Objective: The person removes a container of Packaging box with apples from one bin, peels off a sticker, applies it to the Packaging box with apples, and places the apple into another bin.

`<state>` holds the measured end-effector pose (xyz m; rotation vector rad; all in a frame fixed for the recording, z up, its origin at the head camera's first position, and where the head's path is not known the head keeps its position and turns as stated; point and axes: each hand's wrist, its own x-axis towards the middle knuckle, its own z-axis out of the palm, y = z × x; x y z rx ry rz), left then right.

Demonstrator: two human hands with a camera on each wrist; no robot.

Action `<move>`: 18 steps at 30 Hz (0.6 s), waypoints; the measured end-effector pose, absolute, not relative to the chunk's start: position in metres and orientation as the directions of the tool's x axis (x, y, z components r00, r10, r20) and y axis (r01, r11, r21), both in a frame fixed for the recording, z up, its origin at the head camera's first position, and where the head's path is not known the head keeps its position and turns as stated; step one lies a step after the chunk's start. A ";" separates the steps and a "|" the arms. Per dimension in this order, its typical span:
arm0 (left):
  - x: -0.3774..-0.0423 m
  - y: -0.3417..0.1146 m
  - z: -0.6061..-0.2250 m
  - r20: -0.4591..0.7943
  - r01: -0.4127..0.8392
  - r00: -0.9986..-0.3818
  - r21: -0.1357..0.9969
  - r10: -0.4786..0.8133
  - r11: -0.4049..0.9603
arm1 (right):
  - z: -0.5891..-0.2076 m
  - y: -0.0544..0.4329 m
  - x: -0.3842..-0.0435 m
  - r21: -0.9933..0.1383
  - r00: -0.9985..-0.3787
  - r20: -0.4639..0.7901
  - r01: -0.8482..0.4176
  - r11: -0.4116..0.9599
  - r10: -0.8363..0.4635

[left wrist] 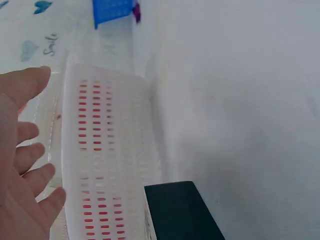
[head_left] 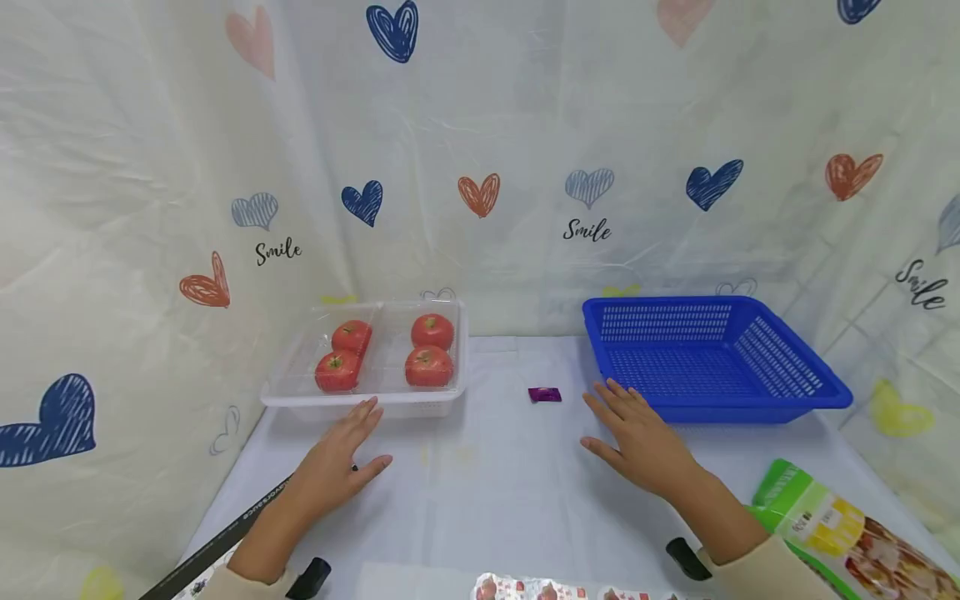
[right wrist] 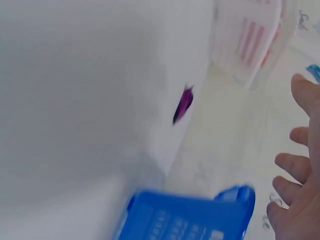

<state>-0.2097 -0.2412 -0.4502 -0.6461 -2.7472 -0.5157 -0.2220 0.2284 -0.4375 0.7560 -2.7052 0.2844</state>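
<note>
A white perforated basket [head_left: 408,409] stands at the back left, with a clear plastic tray [head_left: 386,350] over it holding red, round fruits [head_left: 428,367] that look like tomatoes, two on each side. My left hand [head_left: 333,462] hovers at the basket's front edge, fingers extended and nothing in them. On the right is a blue perforated basket [head_left: 705,414] with nothing visible inside. Beside its near left corner, my right hand [head_left: 648,446] is spread with fingers straight, also holding nothing. A small purple wrapped packet [head_left: 544,394] lies on the table between the two baskets.
A green printed food bag [head_left: 847,529] lies at the right, by my right forearm. A long black strip [head_left: 225,537] runs along the left side, partly behind my left arm. Printed packaging [head_left: 551,588] shows at the near edge. A heart-patterned curtain [head_left: 517,108] encloses the table.
</note>
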 end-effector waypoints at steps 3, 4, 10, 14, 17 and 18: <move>-0.215 -0.239 -0.445 0.313 0.405 -0.907 0.468 0.281 0.785 | -0.431 0.210 -0.235 -0.206 -0.820 0.336 -0.545 0.813 -0.464; -0.217 -0.239 -0.443 0.293 0.368 -0.925 0.539 0.241 0.757 | -0.430 0.204 -0.240 -0.236 -0.824 0.326 -0.545 0.805 -0.463; -0.227 -0.240 -0.427 0.085 0.088 -0.996 0.914 0.026 0.396 | -0.427 0.170 -0.276 -0.341 -0.848 0.242 -0.530 0.776 -0.472; -0.231 -0.241 -0.417 -0.042 -0.043 -0.999 0.999 -0.026 0.020 | -0.426 0.146 -0.301 -0.457 -0.865 0.174 -0.495 0.739 -0.471; -0.234 -0.241 -0.411 -0.091 -0.091 -0.996 0.959 0.011 -0.269 | -0.422 0.124 -0.316 -0.532 -0.889 0.116 -0.433 0.728 -0.443; -0.236 -0.241 -0.410 -0.103 -0.105 -0.994 0.933 0.025 -0.344 | -0.420 0.117 -0.321 -0.544 -0.897 0.102 -0.413 0.730 -0.431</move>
